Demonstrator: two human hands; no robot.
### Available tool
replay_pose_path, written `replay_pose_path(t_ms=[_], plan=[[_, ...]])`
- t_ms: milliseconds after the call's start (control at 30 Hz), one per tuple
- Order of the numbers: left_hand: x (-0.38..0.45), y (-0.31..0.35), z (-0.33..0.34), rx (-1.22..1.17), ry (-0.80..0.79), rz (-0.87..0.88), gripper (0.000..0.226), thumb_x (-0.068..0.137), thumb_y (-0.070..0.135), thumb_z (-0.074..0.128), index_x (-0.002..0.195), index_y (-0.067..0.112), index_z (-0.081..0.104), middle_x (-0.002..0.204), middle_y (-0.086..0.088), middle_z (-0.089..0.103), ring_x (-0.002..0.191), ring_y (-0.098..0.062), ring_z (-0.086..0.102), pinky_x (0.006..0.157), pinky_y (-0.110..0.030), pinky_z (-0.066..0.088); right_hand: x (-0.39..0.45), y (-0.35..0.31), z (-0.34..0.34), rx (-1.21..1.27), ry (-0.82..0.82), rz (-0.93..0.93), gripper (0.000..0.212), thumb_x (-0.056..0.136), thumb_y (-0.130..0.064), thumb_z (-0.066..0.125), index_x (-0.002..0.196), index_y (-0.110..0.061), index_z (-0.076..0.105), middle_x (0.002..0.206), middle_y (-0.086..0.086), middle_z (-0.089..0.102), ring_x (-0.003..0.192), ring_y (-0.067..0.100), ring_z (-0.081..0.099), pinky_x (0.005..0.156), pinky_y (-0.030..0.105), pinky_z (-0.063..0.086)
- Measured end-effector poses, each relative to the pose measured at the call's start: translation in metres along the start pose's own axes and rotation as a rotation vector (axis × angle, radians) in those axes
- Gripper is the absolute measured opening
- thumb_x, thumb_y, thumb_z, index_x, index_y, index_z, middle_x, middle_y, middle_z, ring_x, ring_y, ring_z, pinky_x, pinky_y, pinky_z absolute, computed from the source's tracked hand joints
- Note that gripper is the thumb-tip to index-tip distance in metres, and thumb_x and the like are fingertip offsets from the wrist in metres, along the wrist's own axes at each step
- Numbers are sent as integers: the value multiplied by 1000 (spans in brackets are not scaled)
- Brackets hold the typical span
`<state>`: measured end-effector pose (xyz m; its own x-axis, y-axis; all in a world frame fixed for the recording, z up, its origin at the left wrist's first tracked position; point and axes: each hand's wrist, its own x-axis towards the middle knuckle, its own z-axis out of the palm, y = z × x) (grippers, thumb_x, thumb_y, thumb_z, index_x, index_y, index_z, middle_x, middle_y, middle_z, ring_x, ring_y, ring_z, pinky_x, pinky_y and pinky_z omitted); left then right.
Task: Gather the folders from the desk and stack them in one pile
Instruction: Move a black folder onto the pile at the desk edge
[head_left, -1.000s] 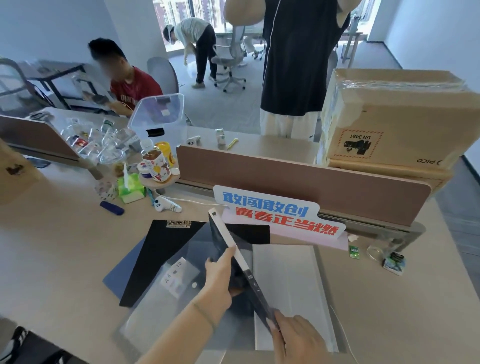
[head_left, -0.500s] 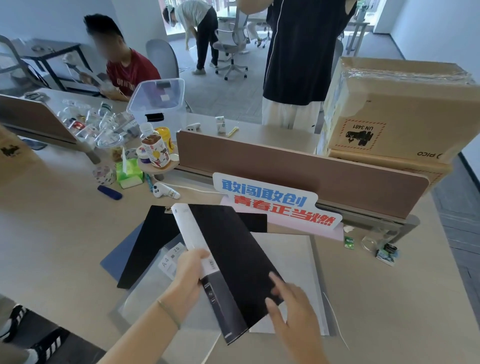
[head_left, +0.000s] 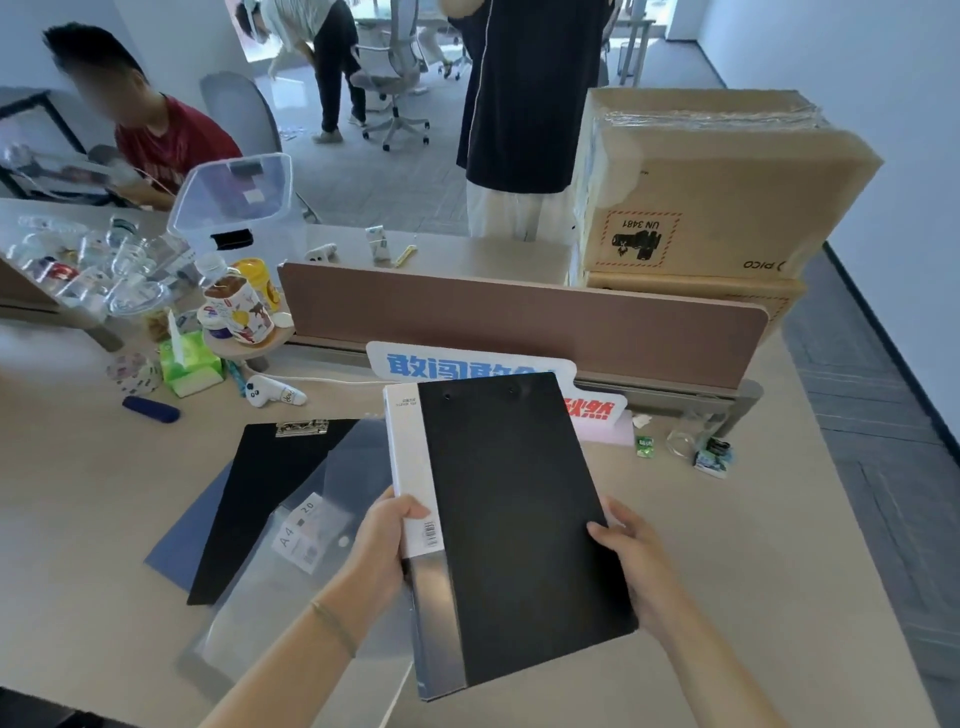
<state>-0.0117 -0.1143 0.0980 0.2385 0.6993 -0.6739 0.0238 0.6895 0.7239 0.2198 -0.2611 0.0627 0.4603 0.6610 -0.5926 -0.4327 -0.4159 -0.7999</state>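
you hold the black folder (head_left: 511, 525) above the desk (head_left: 727, 545), level and face up, your left hand (head_left: 382, 540) closed in a grip on its white spine edge and your right hand (head_left: 631, 556) closed on its right edge. it is rigid, matte black board with a white label strip and a glossy grey band along the spine. not yet gathered, by the look of it: a black clipboard (head_left: 260, 499) with a metal clip, a flat blue folder (head_left: 195, 530) under it, and a limp, translucent plastic sleeve (head_left: 311, 545) overlapping both to your left. these lie fanned, not squared. judged progress: early, one item in hand, no tidy pile formed. loose clutter sits at the far left, apart from the work.
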Motion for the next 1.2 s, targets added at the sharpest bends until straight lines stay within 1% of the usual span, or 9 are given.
replay_pose_path(t_ms=[200,467,600,667,767,867,933,1067,1200], plan=[[16,-26,49,240,-102,34,20,100,19,55,120,23,55,113,-9,65,102,-28,62,76,-39,50,-8,19,-52,-24,142,-69,26,92,5,54,109,-10,66,107,10,77,98,34,72,92,53,55],[34,-78,128,597,-238,112,25,102,21,57,126,25,51,125,1,63,109,-22,62,99,-45,56,-12,58,-136,-47,360,-41,21,91,-6,60,107,-19,67,107,-3,77,103,23,71,97,49,53],[37,-107,167,735,-262,150,31,99,15,61,127,27,54,125,5,62,110,-20,61,96,-35,53,-3,85,-182,-101,499,2,22,77,-28,71,98,-27,68,104,-7,75,100,19,69,97,50,53],[37,-121,182,777,-285,138,35,99,15,61,131,26,54,127,6,61,114,-21,60,101,-37,51,-5,85,-194,-146,548,-4,17,82,-22,73,94,-31,65,102,-9,72,103,21,66,97,46,52],[40,-140,202,819,-323,104,38,99,16,60,134,28,51,129,7,59,109,-17,58,103,-39,50,-10,81,-209,-231,579,-67,36,88,-3,68,107,-33,63,99,-16,66,102,19,63,87,33,49],[44,-156,219,866,-356,74,36,98,19,60,131,28,50,128,8,59,108,-16,58,103,-37,49,-6,88,-227,-345,580,-90,63,84,1,70,138,-26,52,122,-8,63,116,15,56,100,33,46],[50,-165,230,892,-385,52,37,97,21,59,132,28,51,131,7,61,115,-20,59,106,-42,50,1,97,-240,-434,588,-86,74,82,-2,73,144,-32,46,132,-10,56,121,13,52,107,38,45],[62,-180,251,907,-422,-17,35,96,19,56,130,29,53,131,5,63,111,-20,62,101,-42,55,13,109,-263,-638,610,-83,62,84,-8,73,137,-34,52,118,-4,55,87,12,59,83,32,50],[65,-187,270,858,-416,-112,37,98,12,54,132,27,50,128,5,61,112,-20,60,102,-44,54,26,119,-278,-732,596,-41,61,83,-18,76,137,-33,52,116,-6,50,88,15,60,80,33,53]])
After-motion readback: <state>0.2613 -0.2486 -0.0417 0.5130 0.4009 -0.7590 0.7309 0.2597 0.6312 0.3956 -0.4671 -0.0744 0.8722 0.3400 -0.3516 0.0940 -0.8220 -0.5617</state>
